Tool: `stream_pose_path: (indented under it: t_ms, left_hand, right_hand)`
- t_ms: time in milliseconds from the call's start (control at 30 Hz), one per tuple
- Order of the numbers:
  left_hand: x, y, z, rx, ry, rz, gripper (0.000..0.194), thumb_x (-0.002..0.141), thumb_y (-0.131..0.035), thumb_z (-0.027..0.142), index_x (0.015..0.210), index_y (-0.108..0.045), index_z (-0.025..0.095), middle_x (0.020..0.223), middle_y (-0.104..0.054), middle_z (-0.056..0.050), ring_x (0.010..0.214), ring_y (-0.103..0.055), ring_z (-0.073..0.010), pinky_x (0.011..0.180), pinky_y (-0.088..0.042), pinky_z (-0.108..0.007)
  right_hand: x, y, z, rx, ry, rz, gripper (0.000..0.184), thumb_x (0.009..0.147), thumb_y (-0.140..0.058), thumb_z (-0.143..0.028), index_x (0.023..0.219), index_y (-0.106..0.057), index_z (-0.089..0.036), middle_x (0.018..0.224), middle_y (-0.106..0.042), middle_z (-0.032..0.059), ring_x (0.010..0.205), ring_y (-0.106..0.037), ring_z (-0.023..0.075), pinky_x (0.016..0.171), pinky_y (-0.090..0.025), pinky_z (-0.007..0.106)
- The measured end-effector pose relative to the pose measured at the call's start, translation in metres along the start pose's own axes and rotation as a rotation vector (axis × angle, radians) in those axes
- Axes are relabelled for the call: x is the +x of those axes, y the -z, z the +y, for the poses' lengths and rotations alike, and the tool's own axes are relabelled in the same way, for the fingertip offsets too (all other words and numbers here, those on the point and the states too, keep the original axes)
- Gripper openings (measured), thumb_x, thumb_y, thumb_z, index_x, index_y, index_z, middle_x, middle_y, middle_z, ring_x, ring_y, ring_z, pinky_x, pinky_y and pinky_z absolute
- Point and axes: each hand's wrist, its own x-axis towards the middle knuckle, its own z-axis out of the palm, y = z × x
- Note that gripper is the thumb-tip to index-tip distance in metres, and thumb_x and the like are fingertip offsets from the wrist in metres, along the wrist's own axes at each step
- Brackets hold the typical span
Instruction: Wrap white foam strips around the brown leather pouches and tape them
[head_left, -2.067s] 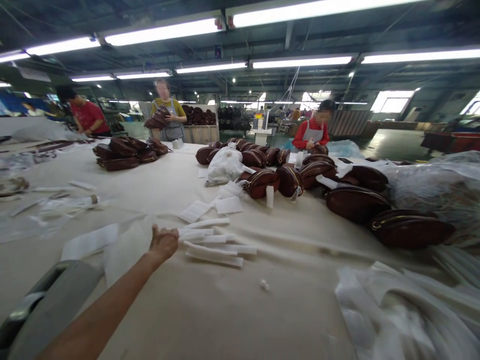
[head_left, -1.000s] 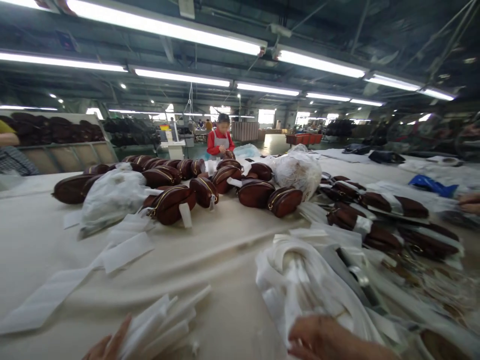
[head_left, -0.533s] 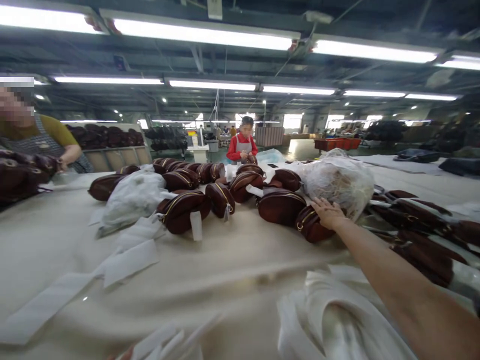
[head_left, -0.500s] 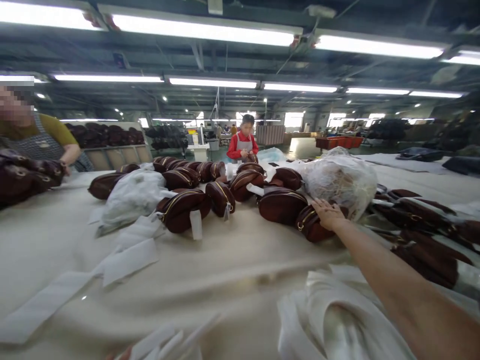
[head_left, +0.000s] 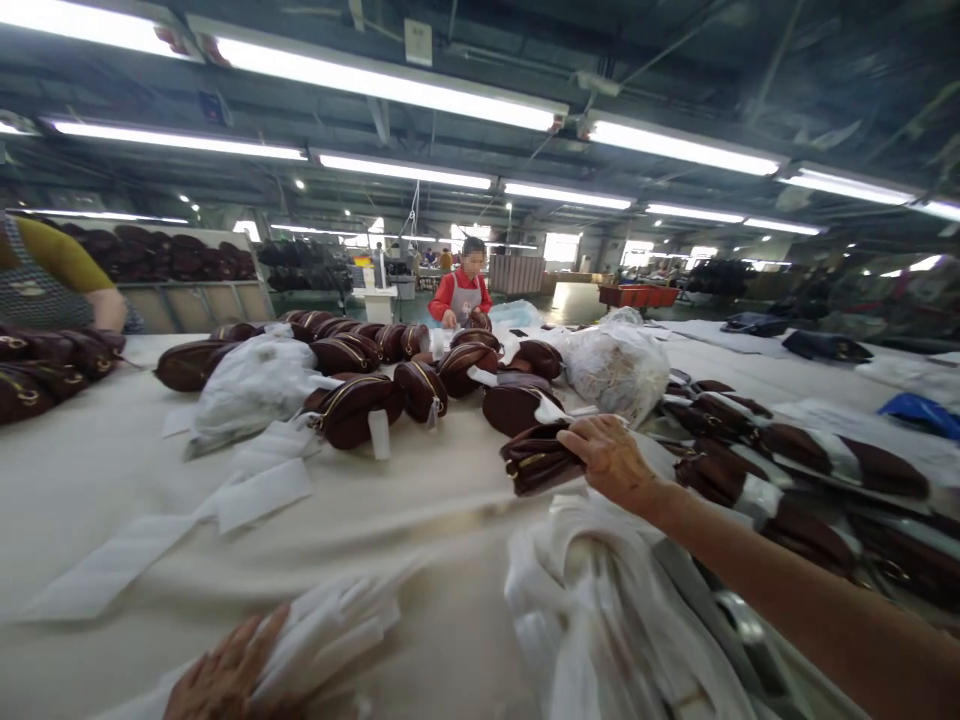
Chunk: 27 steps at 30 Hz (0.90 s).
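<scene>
My right hand (head_left: 611,460) grips the top edge of a small dark brown leather bag (head_left: 536,462) with a gold zipper, tilted above the table cloth. Low on the left, my left hand (head_left: 229,665) has its fingers closed over a bunch of thin white strips (head_left: 330,625). The far ends of those strips look blurred. Just behind the held bag sits another brown bag (head_left: 517,405) with a white slip on it. A rounded bag (head_left: 360,410) with a gold zipper and a white tag stands farther left.
A heap of white wrapping strips (head_left: 570,600) lies in front of me. Clear plastic bundles (head_left: 615,365) and a white plastic bag (head_left: 255,390) stand among the bags. Wrapped brown bags (head_left: 795,440) cover the right side. A person in red (head_left: 461,295) works across the table; another's arm (head_left: 105,305) is at left.
My right hand has drawn the brown bag left and nearer, turning it. My left hand has come into fuller view with the white strips. The view has swung right.
</scene>
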Motion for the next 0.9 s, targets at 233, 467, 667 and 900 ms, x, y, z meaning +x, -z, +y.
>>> stream_pose_path:
  t_ms: [233,467,667,900]
  left_hand:
    - [-0.032,0.088,0.023,-0.256,-0.087,0.069,0.081,0.073,-0.050,0.058,0.138,-0.036,0.011,0.145,-0.031,-0.016,0.137,-0.019,-0.0342,0.109,-0.024,-0.056]
    - [-0.134,0.131,0.070,-0.323,-0.649,0.342,0.047,0.089,-0.045,0.026,0.135,-0.039,0.021,0.138,-0.043,-0.010,0.133,-0.032,-0.0250,0.106,-0.037,-0.045]
    - [-0.155,0.119,0.102,-0.299,-0.866,0.413,0.027,0.085,-0.050,0.013,0.111,-0.056,0.018,0.111,-0.057,-0.009,0.106,-0.053,-0.0215,0.090,-0.049,-0.036]
    - [-0.174,0.108,0.114,-0.294,-0.794,0.588,0.017,0.089,-0.044,0.014,0.074,-0.052,0.016,0.071,-0.052,-0.002,0.066,-0.047,-0.0147,0.062,-0.043,-0.026]
  right_hand:
    - [-0.057,0.126,-0.180,0.297,0.361,0.059,0.012,0.087,-0.048,-0.013,0.091,-0.058,-0.017,0.078,-0.053,0.0038,0.074,-0.045,0.0178,0.078,-0.034,0.034]
    - [-0.112,0.109,-0.234,0.598,0.852,0.243,0.013,0.089,-0.048,-0.014,0.087,-0.061,-0.016,0.096,-0.063,0.0030,0.103,-0.054,0.0173,0.098,-0.039,0.034]
    - [-0.122,0.130,-0.220,0.664,0.668,0.055,0.026,0.092,-0.042,-0.013,0.109,-0.060,-0.019,0.120,-0.061,0.0024,0.115,-0.052,0.0184,0.100,-0.041,0.035]
    - [-0.161,0.132,-0.257,0.607,0.108,0.105,0.038,0.089,-0.042,-0.015,0.126,-0.050,-0.013,0.108,-0.065,0.0113,0.097,-0.060,0.0225,0.085,-0.045,0.040]
